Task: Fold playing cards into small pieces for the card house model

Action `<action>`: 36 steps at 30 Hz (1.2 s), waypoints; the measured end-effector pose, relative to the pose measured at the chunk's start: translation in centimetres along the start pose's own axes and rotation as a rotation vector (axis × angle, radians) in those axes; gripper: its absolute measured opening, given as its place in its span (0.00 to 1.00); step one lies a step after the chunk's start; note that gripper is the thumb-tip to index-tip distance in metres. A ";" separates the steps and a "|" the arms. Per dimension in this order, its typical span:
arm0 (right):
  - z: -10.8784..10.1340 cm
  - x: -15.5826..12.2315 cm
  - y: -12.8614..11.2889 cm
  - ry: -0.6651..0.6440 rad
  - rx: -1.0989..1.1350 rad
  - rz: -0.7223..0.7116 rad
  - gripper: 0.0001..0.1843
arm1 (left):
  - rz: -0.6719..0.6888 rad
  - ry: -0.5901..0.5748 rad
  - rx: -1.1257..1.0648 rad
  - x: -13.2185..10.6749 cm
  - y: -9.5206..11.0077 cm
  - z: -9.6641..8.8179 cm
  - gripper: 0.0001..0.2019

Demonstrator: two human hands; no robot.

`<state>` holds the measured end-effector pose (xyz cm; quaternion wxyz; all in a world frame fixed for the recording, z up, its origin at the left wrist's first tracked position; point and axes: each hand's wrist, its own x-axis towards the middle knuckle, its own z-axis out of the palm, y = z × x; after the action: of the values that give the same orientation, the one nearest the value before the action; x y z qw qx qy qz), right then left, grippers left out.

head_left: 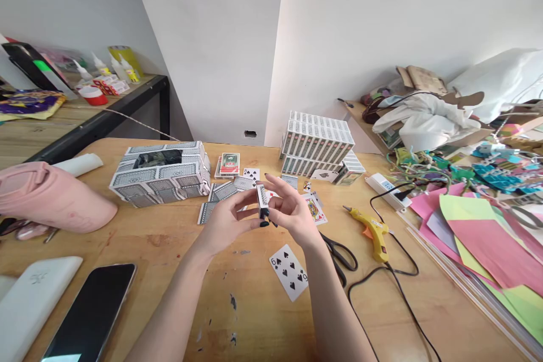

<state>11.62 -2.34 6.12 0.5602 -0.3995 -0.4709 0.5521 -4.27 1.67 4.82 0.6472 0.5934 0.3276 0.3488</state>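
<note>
A small playing-card box (262, 197) is held upright above the table, its narrow side turned toward me. My left hand (227, 220) pinches it from the left, thumb low and fingers behind. From the other side my right hand (292, 212) closes on it with thumb and fingers, the index finger raised. Loose playing cards (223, 191), mostly face down, are spread just beyond my hands. A king card (314, 209) lies by my right hand, and a six of spades (288, 272) lies face up near my right forearm.
Stacked card boxes (316, 144) stand at the back; a card-covered box (161, 175) sits left. Black scissors (341, 254), a yellow glue gun (373, 232) with its cord and coloured paper (487, 237) lie right. A phone (91, 314) and pink bottle (55, 198) are left.
</note>
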 end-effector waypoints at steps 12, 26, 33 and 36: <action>0.7 0.4 0.9 0.117 0.054 0.070 0.24 | 0.224 0.145 0.428 -0.3 0.0 0.2 0.25; 0.7 0.8 1.6 0.195 0.024 0.201 0.14 | 0.348 0.241 0.654 0.1 -0.6 -0.2 0.21; 1.4 0.7 1.2 0.282 -0.277 0.081 0.14 | 0.374 0.250 0.720 0.2 -1.0 -0.1 0.22; 1.8 0.7 1.2 0.359 -0.392 0.061 0.12 | 0.385 0.257 0.765 0.2 -1.1 0.0 0.22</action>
<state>9.55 -1.71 5.41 0.5298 -0.6061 -0.4496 0.3872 -4.07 1.74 3.74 0.2587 0.7921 0.3942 0.3875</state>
